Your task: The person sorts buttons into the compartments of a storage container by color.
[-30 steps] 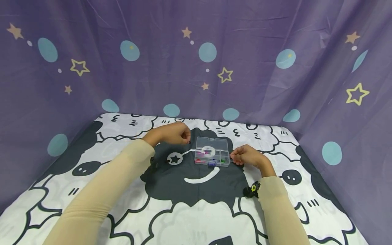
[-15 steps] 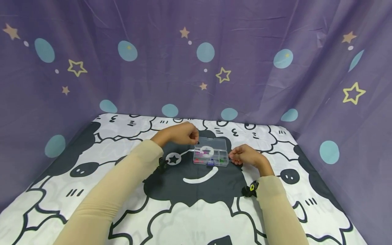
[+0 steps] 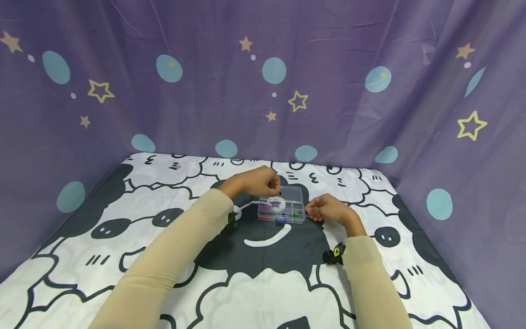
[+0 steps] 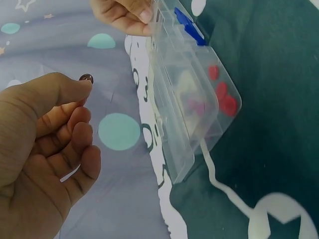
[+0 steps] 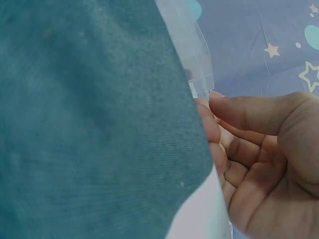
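Observation:
My left hand (image 3: pixel 262 182) pinches a small dark brown button (image 4: pixel 86 78) between thumb and index finger, over the raised lid of a clear plastic compartment box (image 3: pixel 297 221). In the left wrist view, the other left fingers are loosely curled. The box's lid (image 3: pixel 292 193) stands open toward the back. Red pieces (image 4: pixel 223 94), pink-purple pieces (image 4: pixel 198 106) and green pieces (image 3: pixel 297 215) lie in separate compartments. On the right, my right hand (image 3: pixel 330 210) pinches the side of the box between thumb and fingers; cloth partly hides its fingertips in the right wrist view.
A blue latch (image 4: pixel 190 27) sits on the box's front. Beneath everything spreads a cloth (image 3: pixel 263 297) printed with white and dark cartoon sheep. A purple curtain (image 3: pixel 205 91) with stars and ovals closes off the back and both sides.
Carrying the button, my left hand has moved right, from left of the box to over its lid. My right hand has kept its place at the box's side.

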Motion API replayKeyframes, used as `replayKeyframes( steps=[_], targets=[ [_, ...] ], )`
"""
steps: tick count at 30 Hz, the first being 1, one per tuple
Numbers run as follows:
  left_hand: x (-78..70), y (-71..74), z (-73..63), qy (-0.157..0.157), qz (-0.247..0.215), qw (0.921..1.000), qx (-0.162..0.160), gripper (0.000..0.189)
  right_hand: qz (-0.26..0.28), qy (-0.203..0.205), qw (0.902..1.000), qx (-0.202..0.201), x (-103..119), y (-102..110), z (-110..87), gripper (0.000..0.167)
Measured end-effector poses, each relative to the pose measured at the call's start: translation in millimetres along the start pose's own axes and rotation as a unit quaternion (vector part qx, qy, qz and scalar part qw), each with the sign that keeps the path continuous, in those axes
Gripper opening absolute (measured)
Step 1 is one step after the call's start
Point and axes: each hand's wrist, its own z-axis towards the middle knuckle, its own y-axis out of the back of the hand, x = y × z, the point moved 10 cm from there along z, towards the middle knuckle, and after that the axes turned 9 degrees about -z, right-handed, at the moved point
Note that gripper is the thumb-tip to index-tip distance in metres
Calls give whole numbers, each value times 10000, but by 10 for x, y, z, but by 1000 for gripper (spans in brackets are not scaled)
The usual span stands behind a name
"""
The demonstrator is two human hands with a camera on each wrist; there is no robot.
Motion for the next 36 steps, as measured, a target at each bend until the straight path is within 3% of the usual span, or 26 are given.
replayKeyframes(
  steps=[13,24,36],
  targets=[
    [42,-198,201,-59,-362,9993,-40,12,35,-100,9999,-8,-33,-33,-5,16],
    [142,-369,353,286,-553,9980,-57,10,20,-93,10000,-24,-21,-13,-12,16],
    [131,-499,514,226,-152,9996,76,14,32,42,10000,25,-5,-3,7,17]
  ],
)
